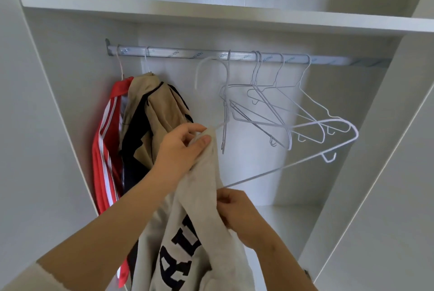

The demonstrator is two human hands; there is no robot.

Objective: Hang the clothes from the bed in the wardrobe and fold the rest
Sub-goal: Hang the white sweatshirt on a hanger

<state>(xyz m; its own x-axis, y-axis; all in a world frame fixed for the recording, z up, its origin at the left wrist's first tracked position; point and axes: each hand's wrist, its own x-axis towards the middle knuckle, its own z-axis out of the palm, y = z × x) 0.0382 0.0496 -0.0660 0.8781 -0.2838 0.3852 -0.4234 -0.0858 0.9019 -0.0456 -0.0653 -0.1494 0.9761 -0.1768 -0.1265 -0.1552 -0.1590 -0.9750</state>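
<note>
While a red white-striped garment (105, 149) and a beige-and-black garment (155, 112) already hang at the left end of the silver metal wardrobe rail (211, 54), a third item, a grey sweatshirt with dark block lettering (187, 232), is only part-threaded onto a white wire hanger (328, 147) held off the rail. The left hand (180, 147) pinches cloth over one hanger end, and the right hand (239, 215) grips the fabric lower down. Empty white wire hangers (270, 107) crowd the rail beside the free space and could snag; the bed and folding are out of view.
</note>
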